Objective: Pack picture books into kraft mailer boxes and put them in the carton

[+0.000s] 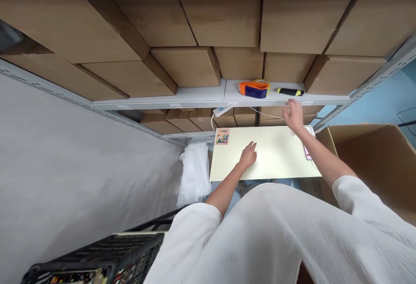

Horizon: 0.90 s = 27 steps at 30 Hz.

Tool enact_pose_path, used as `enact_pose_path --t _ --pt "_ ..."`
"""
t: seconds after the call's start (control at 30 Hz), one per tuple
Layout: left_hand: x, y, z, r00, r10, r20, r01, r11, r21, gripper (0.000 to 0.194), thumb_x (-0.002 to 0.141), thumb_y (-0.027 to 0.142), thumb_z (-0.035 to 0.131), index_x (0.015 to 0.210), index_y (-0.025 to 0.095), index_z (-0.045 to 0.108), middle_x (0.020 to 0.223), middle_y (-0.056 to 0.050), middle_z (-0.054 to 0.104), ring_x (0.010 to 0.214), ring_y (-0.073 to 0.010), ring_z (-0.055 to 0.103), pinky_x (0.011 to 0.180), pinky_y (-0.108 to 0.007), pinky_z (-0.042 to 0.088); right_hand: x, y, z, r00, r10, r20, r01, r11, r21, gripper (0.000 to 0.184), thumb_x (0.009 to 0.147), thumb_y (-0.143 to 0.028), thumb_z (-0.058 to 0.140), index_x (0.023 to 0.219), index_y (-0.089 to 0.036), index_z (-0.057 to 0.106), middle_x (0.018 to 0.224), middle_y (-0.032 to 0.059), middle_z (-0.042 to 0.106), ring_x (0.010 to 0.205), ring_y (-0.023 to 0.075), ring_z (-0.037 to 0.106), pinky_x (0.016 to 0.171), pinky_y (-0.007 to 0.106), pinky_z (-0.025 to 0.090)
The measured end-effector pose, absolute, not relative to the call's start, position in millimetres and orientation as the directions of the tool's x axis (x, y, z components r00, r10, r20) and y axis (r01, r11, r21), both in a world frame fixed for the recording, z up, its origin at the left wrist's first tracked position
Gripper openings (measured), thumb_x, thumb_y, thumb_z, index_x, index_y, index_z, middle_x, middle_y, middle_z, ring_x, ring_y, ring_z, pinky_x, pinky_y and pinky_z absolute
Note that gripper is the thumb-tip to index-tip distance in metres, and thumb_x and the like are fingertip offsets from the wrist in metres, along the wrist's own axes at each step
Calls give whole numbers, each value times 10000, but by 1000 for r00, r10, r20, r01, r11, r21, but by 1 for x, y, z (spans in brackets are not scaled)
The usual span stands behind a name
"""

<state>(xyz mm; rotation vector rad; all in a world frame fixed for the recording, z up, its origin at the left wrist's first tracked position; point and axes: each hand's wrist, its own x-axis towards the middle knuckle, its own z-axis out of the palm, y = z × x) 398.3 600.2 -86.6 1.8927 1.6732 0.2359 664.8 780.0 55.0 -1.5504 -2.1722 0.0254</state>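
My left hand (248, 156) is over the middle of a pale yellow board (269, 167), fingers stretched out and nothing in them. Toward the shelf's front edge reaches my right hand (294, 116), its thumb apart from the bent fingers, with no object visible in it. Just above it on the shelf lies a black and yellow utility knife (289, 91). Left of the knife is an orange and dark blue tape dispenser (254, 89). A small colourful printed card (222, 137) lies at the board's upper left corner. My right forearm partly covers a phone (307, 153) at the right edge.
Brown cardboard boxes (227, 17) are stacked on the metal shelf (201, 95). A large open carton (370, 158) stands at right. White plastic bags (194, 173) hang left of the board. A black crate (130, 249) is at lower left. A white power strip (222, 111) sits behind the board.
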Motion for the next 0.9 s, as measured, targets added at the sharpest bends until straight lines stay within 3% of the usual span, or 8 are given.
enact_pose_path --t 0.1,0.27,0.47,0.63,0.8,0.9 --pt "429 601 -85 169 958 -233 835 -14 549 722 1041 201 506 1755 201 397 1831 -148 403 1689 -311 406 1378 -556 373 691 842 89 -300 864 404 875 418 -245 524 1055 -325 466 1531 -146 591 1615 263 561 1424 457 515 1158 671 452" --pt "463 591 -82 139 960 -243 834 19 552 669 1066 208 484 1732 183 425 1837 -160 384 1697 -301 395 1381 -538 377 701 891 94 -371 887 276 872 435 -224 403 1058 -394 514 1333 -145 672 1332 259 720 1227 437 584 1066 621 478" --pt "471 584 -77 134 958 -253 838 26 544 637 1085 215 475 1719 165 444 1846 -168 362 1700 -302 390 1377 -505 382 703 894 89 -373 881 292 851 450 -271 362 1077 -419 506 1254 -160 685 1152 219 754 1124 406 582 1026 578 466" --pt "472 594 -81 160 948 -274 839 16 544 639 1083 210 488 1720 187 452 1847 -159 366 1693 -305 402 1374 -531 382 720 855 89 -346 880 326 860 436 -265 310 1020 -360 589 1255 -184 689 1192 196 756 1185 412 556 1045 560 453" --pt "485 599 -92 211 924 -319 840 -4 543 628 1075 197 502 1702 187 484 1833 -155 396 1695 -294 403 1379 -507 381 749 769 50 -194 945 264 906 276 -322 330 1006 -330 598 1304 -204 661 1276 171 741 1208 391 587 1029 498 488" --pt "493 598 -97 246 903 -352 846 -23 533 618 1070 184 502 1688 183 501 1828 -151 405 1703 -278 388 1385 -482 370 763 709 5 -4 997 73 915 34 -403 280 987 -316 605 1240 -210 662 1187 156 750 1140 365 640 953 446 520"
